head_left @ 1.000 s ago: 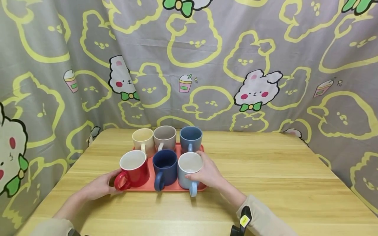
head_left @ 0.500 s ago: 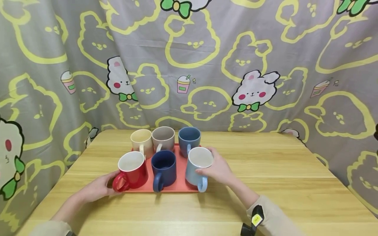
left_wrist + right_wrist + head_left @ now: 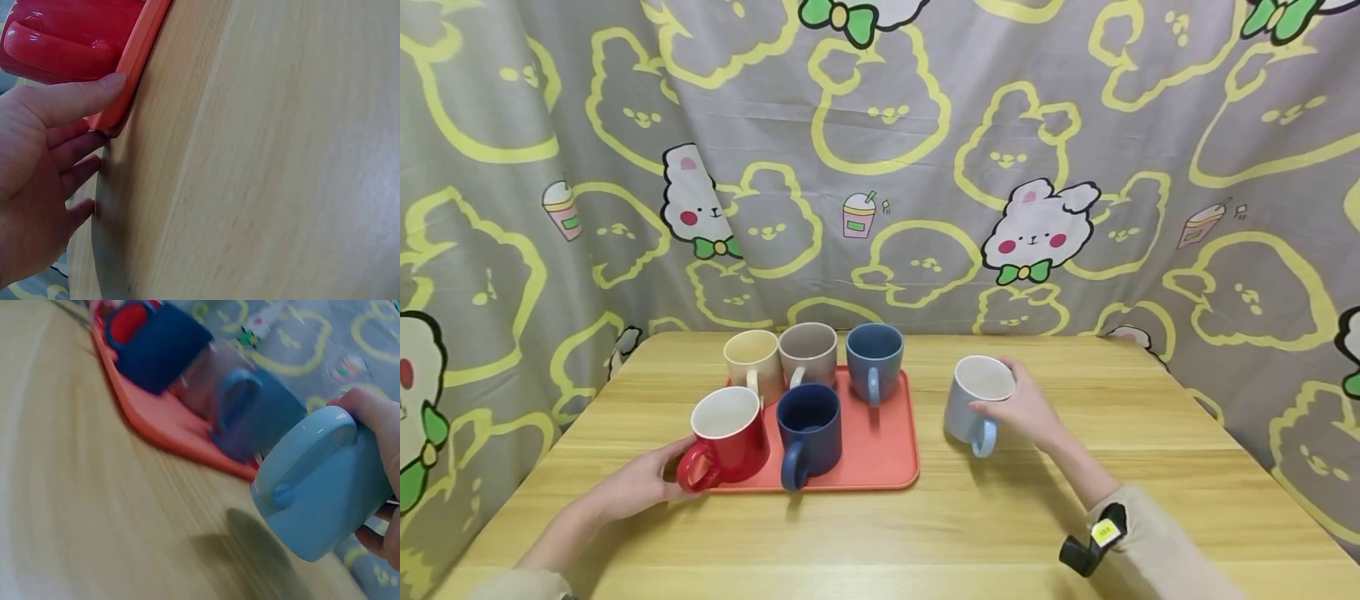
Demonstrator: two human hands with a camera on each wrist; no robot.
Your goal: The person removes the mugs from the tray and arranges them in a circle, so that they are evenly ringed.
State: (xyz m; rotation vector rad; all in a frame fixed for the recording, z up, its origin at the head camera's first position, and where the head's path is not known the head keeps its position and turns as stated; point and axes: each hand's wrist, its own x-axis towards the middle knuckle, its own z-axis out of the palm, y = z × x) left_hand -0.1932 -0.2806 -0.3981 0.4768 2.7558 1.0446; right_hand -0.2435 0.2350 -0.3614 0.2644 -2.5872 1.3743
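Left hand point(image 3: 642, 483) pinches red tray point(image 3: 880, 458) at one corner, red mug point(image 3: 747, 446) just beside it. Right hand point(image 3: 1028, 408) grips light-blue mug point(image 3: 961, 410), raised above surface point(image 3: 850, 542), off tray, well apart from left hand. Navy mug point(image 3: 822, 432) between hands; beige mug point(image 3: 763, 375), grey mug point(image 3: 808, 354), blue mug point(image 3: 861, 367) farther out.

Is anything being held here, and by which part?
The right hand holds the light blue mug around its body, not by the handle. The left hand touches a corner of the tray; whether it grips is unclear.
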